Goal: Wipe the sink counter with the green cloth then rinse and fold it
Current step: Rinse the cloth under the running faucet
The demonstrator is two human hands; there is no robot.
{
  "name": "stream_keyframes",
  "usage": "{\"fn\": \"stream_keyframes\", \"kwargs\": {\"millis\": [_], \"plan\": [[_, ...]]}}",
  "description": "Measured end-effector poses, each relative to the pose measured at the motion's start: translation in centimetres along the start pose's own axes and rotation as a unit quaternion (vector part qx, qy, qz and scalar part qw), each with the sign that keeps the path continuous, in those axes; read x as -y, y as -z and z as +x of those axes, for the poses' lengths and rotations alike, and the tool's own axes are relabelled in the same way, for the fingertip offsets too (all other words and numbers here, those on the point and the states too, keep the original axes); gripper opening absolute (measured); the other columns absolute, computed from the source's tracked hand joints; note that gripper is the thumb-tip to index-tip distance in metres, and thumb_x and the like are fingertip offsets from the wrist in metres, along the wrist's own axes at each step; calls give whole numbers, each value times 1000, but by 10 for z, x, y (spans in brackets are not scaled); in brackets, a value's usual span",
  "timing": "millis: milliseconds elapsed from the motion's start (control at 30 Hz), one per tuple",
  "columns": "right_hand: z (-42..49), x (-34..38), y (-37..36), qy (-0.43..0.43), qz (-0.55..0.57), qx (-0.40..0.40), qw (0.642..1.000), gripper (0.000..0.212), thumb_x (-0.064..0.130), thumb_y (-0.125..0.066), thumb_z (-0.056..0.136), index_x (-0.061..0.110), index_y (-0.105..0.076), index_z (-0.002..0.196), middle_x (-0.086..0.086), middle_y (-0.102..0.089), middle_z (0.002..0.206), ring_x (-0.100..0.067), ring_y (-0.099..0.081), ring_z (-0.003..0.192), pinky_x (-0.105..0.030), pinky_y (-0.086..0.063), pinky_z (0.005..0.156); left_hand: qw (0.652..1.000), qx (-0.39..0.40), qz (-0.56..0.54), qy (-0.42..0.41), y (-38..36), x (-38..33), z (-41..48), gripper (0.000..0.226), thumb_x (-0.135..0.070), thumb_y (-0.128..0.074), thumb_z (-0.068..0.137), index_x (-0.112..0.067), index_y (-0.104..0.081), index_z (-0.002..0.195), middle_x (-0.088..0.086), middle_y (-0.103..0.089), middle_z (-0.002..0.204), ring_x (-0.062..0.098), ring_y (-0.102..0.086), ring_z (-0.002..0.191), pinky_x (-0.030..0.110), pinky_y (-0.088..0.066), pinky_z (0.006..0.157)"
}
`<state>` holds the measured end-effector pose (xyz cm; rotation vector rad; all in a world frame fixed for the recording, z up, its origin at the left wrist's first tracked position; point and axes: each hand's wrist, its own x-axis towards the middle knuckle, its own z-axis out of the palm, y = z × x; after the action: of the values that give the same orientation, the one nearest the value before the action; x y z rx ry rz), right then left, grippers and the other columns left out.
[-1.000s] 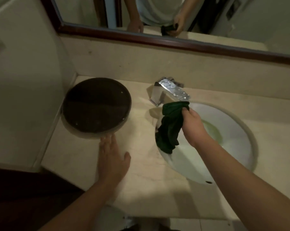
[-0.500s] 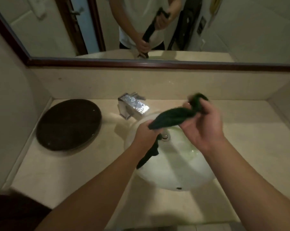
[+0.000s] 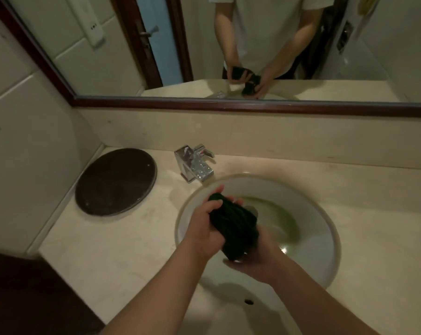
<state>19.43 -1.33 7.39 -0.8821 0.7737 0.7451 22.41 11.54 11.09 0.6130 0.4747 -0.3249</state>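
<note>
left hand (image 3: 204,228) + right hand (image 3: 255,259): clenched round twisted green cloth (image 3: 233,228) | over round sink (image 3: 325,228)

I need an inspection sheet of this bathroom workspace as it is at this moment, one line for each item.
Surface: beige counter, pale smears near the tap; white sink with greenish water at the bottom.
Job's things: green cloth, bunched and twisted, held above the sink.
Clutter: dark round disc lying flat on the counter, left of the tap; no running water seen.
Hands: left hand and right hand both closed on the cloth.
Cables: nothing seen.
Surroundings: mirror with dark wooden frame, tiled wall at left.
</note>
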Motion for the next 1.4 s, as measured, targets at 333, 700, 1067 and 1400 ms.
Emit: {"fn": "stream_keyframes", "kwargs": {"millis": [333, 700, 1067, 1400], "plan": [[72, 80, -41, 189, -447, -168, 858, 21, 25, -47, 97, 12, -58, 87, -15, -60, 87, -28, -59, 85, -38, -50, 74, 988, -123, -96, 14, 35, -41, 76, 11, -8, -47, 88, -9, -58, 89, 11, -61, 77, 27, -60, 83, 42, -49, 82], [125, 161, -125, 408, -714, -128, 554, 27, 19, -46, 98, 6, -66, 110, -17, -70, 93, -35, -63, 87, -32, -38, 64, 985, -127, -25, 111, 31, -51, 139, 26, -29, -71, 63, -7, -68, 77, 10, -65, 77, 23, -61, 75, 35, -49, 81], [143, 160, -116, 448, -605, -161, 638, 34, 25, -43, 98, 13, -64, 121, -11, -73, 105, -30, -66, 98, -31, -47, 82, 979, -153, 7, 133, 33, -52, 160, 29, -35, -56, 90, -10, -60, 77, 9, -61, 77, 23, -60, 81, 36, -42, 106], [168, 48, -53, -7, 14, -85, 996, 71, 73, -56, 71, 25, -66, 122, -4, -68, 122, -27, -65, 109, -41, -49, 93, 986, -114, 29, 119, 36, -33, 159, 32, -35, -56, 67, -10, -63, 48, 6, -62, 54, 26, -61, 74, 34, -45, 80]]}}
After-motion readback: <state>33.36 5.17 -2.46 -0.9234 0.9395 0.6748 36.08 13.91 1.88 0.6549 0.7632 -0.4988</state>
